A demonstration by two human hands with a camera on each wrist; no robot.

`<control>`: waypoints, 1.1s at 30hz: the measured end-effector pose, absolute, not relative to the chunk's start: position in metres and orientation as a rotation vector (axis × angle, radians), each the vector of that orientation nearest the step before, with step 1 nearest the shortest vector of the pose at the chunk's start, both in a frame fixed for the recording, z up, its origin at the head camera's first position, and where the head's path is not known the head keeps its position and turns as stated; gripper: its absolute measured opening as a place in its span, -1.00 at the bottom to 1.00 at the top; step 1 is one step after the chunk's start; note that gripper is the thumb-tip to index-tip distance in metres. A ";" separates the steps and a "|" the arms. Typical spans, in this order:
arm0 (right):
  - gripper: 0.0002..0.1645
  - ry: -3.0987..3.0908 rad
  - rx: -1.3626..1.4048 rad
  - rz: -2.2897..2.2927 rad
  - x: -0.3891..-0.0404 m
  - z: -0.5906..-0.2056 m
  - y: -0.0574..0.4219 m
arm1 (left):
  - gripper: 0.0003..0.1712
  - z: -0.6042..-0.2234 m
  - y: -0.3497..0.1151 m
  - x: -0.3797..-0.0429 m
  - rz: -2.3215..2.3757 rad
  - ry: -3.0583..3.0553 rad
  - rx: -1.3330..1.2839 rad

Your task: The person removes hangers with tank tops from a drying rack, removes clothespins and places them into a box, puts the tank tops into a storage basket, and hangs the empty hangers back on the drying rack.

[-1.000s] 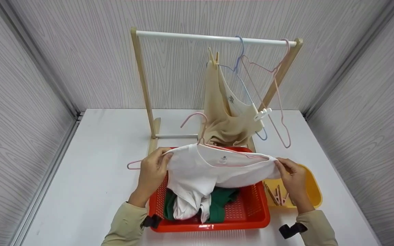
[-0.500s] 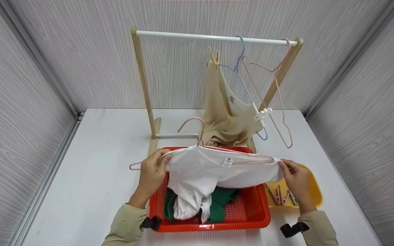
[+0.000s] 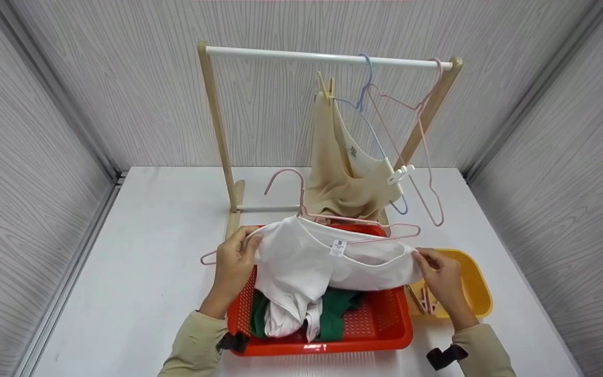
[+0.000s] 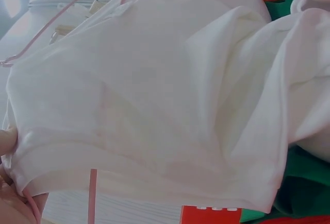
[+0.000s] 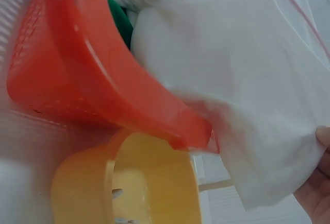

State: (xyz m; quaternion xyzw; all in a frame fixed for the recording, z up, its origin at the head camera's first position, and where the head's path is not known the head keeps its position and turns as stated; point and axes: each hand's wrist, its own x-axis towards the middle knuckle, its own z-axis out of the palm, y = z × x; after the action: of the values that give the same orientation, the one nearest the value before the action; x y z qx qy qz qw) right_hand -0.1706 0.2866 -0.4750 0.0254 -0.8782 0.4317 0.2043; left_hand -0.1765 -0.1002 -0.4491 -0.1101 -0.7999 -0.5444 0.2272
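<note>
A white shirt (image 3: 296,256) is stretched between the two hands above a red basket (image 3: 327,348). My left hand (image 3: 233,267) pinches its left shoulder, with a pink hanger (image 3: 302,196) running inside that side; the hanger's left tip pokes out past the hand. The hanger's hook rises from the neck opening, and its right end lies outside the cloth, above the neckline. My right hand (image 3: 444,275) pinches the right shoulder edge between thumb and fingers. In the right wrist view, the fingers (image 5: 324,136) hold the cloth's corner. A white tag shows at the collar.
Behind stands a rack with a white rod (image 3: 291,54), carrying a beige garment (image 3: 333,173) clipped to a blue hanger (image 3: 368,78) and a bare pink hanger (image 3: 427,141). Green cloth (image 3: 333,314) lies in the basket. A yellow bin (image 3: 482,293) with clothespins sits at right.
The hanger's right end has come out of the neckline and now sits above it. Its hook has shifted left and up. My right hand has moved slightly left and down with the shirt.
</note>
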 end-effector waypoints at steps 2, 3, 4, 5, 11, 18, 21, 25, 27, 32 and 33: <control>-0.87 -2.450 0.154 1.179 -0.168 -0.474 0.283 | -0.85 -0.449 -0.100 -0.177 -1.495 -2.198 -0.292; -0.87 -2.451 0.197 1.170 -0.167 -0.473 0.280 | -0.85 -0.449 -0.099 -0.177 -1.488 -2.194 -0.288; -0.87 -2.449 0.237 1.162 -0.166 -0.473 0.278 | -0.85 -0.449 -0.099 -0.178 -1.480 -2.190 -0.286; -0.87 -2.446 0.276 1.143 -0.165 -0.473 0.275 | -0.86 -0.449 -0.099 -0.178 -1.474 -2.187 -0.285; -0.82 -2.474 0.419 1.180 -0.158 -0.475 0.259 | -0.87 -0.451 -0.098 -0.179 -1.444 -2.175 -0.288; -0.84 -2.560 0.663 1.230 -0.154 -0.483 0.240 | -0.86 -0.451 -0.098 -0.179 -1.430 -2.201 -0.282; -0.87 -2.580 0.791 1.190 -0.155 -0.492 0.232 | -0.84 -0.449 -0.098 -0.179 -1.436 -2.223 -0.269; -0.88 -2.607 0.935 1.153 -0.155 -0.501 0.220 | -0.84 -0.448 -0.097 -0.178 -1.427 -2.227 -0.263; -0.88 -2.615 1.003 1.142 -0.155 -0.505 0.216 | -0.85 -0.449 -0.096 -0.179 -1.413 -2.222 -0.270; -0.93 -2.683 1.084 1.132 -0.152 -0.513 0.206 | -0.87 -0.452 -0.095 -0.180 -1.397 -2.218 -0.283; -0.94 -2.702 1.089 1.127 -0.152 -0.514 0.204 | -0.87 -0.452 -0.095 -0.180 -1.402 -2.219 -0.282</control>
State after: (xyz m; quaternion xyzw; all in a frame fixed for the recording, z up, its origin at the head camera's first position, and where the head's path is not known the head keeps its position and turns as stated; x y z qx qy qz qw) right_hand -0.1516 0.2042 -0.5138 0.3486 -0.8650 0.3607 0.0093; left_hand -0.1796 -0.0948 -0.4521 -0.1037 -0.8143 -0.5144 0.2482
